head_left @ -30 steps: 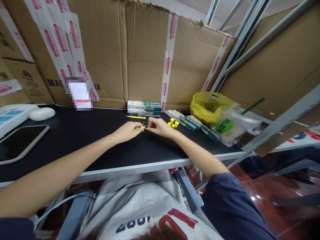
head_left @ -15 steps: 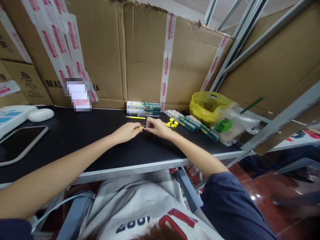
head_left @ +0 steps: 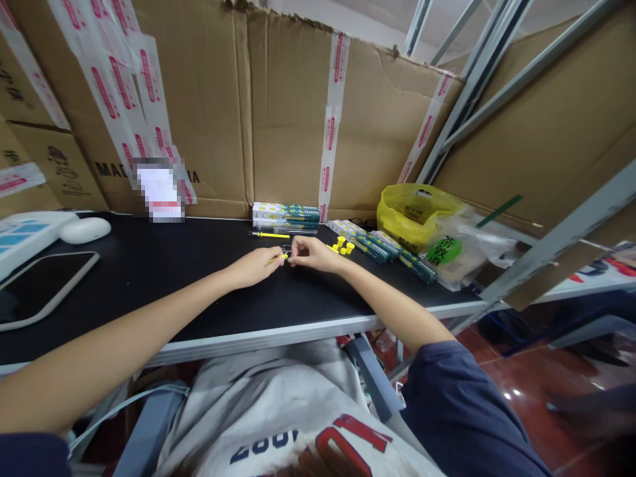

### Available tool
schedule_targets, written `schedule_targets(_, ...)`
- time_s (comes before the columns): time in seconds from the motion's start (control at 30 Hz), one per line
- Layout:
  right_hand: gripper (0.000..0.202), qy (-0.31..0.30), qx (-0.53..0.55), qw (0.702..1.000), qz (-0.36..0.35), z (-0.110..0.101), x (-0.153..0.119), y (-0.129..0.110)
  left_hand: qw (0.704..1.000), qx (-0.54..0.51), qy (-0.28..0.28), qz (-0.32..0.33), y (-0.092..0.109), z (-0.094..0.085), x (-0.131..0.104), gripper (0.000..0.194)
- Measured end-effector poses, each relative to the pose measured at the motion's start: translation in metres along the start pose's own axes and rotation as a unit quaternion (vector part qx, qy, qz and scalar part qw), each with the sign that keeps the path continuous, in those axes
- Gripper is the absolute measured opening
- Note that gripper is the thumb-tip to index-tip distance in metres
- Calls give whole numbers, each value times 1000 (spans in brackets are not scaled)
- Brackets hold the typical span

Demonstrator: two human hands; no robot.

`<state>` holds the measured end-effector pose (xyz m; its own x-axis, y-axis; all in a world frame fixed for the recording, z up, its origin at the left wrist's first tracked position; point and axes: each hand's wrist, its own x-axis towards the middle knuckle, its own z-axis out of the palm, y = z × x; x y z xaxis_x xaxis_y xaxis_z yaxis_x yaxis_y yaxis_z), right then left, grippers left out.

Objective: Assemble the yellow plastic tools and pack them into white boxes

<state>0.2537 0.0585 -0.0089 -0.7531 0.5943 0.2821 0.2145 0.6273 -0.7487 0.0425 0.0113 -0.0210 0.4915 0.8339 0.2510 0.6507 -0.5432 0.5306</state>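
Note:
My left hand pinches a thin yellow rod, most of it hidden by the fingers. My right hand is closed in a pinch beside the rod's end; whatever lies between its fingertips is too small to make out. The two sets of fingertips nearly meet above the black tabletop. Behind them lies a similar yellow rod with a dark metal end, next to a clear tube. Several small yellow caps stand just past my right hand.
Printed slim boxes are stacked at the back, with more boxes to the right. Farther right sit a yellow plastic bag and a clear bag. A phone and white mouse lie left. Cardboard walls the back.
My right fingertips have shifted slightly against the end of the rod. The left hand keeps its grip, and the objects on the table stay where they were.

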Motion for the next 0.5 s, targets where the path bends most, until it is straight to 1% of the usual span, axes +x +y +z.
schedule_targets(0.17,19,4,-4,1000,-3,3,-1,2,1000,-4,-13,13,-4,1,1,24)
schedule_targets(0.3,14,12,-48,999,-12,5,-2,-1,1000,-6,-10,12,-6,1,1,23)
schedule_targets(0.4,14,21,-77,997,-26,5,-2,-4,1000,-1,-12,9,-7,2,1,23)
schedule_targets(0.5,17,17,-90,995,-28,5,-2,-5,1000,14,-18,5,-7,1,1,23)
